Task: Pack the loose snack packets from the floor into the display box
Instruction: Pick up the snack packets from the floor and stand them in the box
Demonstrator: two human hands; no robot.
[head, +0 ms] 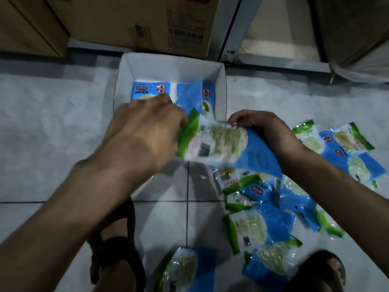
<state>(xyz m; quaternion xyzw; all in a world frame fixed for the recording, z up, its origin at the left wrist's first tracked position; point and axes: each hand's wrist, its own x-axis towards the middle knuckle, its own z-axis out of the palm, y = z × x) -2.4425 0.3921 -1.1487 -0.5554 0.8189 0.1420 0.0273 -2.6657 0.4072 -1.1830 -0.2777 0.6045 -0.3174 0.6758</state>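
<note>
Head view: snack packet [219, 144] held crosswise at the near edge of the display box [126, 85].
Green end is pinched by the left hand [145, 127], blue end gripped by the right hand [265, 129]; the box lies straight ahead.

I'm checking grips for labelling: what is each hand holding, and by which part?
Both hold one snack packet: the left hand grips its green end, the right hand holds its blue end.
</note>
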